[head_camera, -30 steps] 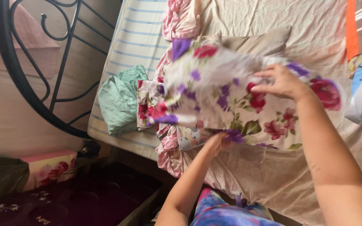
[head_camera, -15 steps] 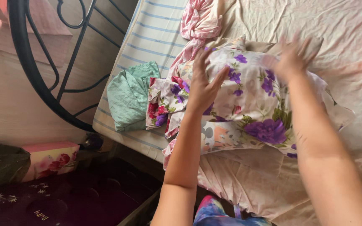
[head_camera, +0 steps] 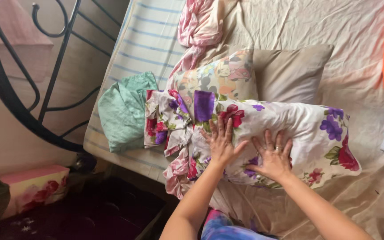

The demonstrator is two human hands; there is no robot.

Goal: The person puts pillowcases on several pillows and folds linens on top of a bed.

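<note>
A pillow in a white case with red and purple flowers (head_camera: pixel 290 129) lies across the bed. My left hand (head_camera: pixel 221 142) rests flat on its near left part, fingers spread. Just to the right, my right hand (head_camera: pixel 272 155) presses on it palm down, a ring on one finger. Neither hand grips anything. Behind the floral pillow lie a cartoon-print pillow (head_camera: pixel 221 78) and a plain beige pillow (head_camera: pixel 290 73).
A crumpled green cloth (head_camera: pixel 123 109) and a floral cloth (head_camera: pixel 163 118) lie at the left on the striped mattress (head_camera: pixel 147 40). A beige sheet (head_camera: pixel 325 26) covers the bed. A black metal bed frame (head_camera: pixel 5 95) stands left; a pink box (head_camera: pixel 32 189) sits on the floor.
The floral pillow, held up a second ago, now lies flat on the bed. Both hands have let go and come down onto its near side.
</note>
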